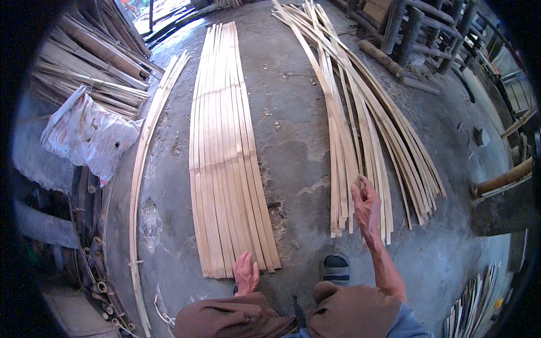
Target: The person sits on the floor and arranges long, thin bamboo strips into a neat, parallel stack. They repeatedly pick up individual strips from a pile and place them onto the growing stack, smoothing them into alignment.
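A row of pale bamboo strips (pixel 220 135) lies side by side on the floor in front of me, running away lengthwise. At its near end my left hand (pixel 246 274) rests with bent, slightly parted fingers touching the strip ends; nothing shows in its grasp. To the right, a loose, fanned pile of bamboo strips (pixel 389 124) lies with several strips crossing. My right hand (pixel 366 203) pinches the near end of one bamboo strip (pixel 332 107), which arcs over the pile toward its far end.
Left of the row, a few narrow strips (pixel 138 180) lie along the floor. A stained white sack (pixel 90 127) and stacked split bamboo (pixel 96 45) stand farther left. Bamboo poles (pixel 406 76) and a dark frame (pixel 431 28) occupy the far right. A sandal (pixel 336 268) shows by my knees.
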Available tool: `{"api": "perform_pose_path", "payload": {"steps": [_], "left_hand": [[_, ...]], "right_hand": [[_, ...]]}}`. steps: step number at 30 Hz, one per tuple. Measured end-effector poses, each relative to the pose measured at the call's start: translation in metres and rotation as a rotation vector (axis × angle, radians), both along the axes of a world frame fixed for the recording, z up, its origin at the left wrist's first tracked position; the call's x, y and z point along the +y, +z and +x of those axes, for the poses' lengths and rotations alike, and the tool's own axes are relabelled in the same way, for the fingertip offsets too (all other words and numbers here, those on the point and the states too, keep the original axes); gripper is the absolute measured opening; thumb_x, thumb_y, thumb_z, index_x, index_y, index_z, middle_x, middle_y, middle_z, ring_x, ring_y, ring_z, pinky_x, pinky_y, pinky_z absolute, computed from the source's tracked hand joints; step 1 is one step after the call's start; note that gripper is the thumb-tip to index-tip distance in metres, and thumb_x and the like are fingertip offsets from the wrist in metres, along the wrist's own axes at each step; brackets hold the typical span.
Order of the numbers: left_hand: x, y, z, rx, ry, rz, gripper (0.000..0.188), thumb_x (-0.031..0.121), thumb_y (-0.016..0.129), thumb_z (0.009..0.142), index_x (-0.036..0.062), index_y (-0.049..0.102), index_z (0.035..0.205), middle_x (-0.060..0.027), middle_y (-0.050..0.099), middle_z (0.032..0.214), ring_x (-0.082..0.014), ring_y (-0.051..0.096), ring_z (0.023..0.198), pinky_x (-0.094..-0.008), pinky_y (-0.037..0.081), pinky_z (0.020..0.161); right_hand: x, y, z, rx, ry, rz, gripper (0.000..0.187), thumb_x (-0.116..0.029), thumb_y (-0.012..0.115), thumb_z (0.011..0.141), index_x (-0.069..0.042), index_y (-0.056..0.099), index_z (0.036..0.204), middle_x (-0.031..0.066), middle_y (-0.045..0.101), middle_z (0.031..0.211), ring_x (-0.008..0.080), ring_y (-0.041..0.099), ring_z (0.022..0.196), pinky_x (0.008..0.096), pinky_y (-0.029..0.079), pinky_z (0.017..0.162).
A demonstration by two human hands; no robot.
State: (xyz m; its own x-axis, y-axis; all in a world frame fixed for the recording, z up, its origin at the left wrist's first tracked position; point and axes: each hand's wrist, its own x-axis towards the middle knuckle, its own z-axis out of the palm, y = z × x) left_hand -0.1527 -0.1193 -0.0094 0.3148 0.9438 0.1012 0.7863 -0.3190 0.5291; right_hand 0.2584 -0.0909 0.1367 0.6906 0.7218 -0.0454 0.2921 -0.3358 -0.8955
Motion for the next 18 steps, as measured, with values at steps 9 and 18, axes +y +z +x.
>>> {"api": "perform_pose_path", "payload": {"steps": [9, 18], "left_hand": [[0.034, 0.009, 0.042, 0.083, -0.118, -0.034, 0.053, 0.014, 0.071, 0.079, 0.0012, 0.054, 0.128, -0.0215, 0.050, 0.132, -0.0410, 0.053, 0.119, -0.0487, 0.045, 0.098], [0.027, -0.002, 0.042, 0.124, -0.119, 0.033, 0.056, 0.014, 0.072, 0.078, 0.0030, 0.052, 0.129, -0.0219, 0.046, 0.137, -0.0424, 0.050, 0.122, -0.0492, 0.044, 0.099]], "right_hand": [[-0.012, -0.046, 0.053, -0.145, -0.132, 0.002, 0.046, -0.022, 0.059, 0.099, -0.004, 0.052, 0.141, 0.0146, 0.058, 0.075, 0.0129, 0.053, 0.073, 0.0290, 0.048, 0.070], [-0.009, -0.104, 0.115, -0.395, -0.086, -0.069, 0.041, -0.024, 0.059, 0.096, -0.004, 0.059, 0.132, 0.0286, 0.062, 0.079, 0.0403, 0.063, 0.070, 0.0444, 0.048, 0.065]]}}
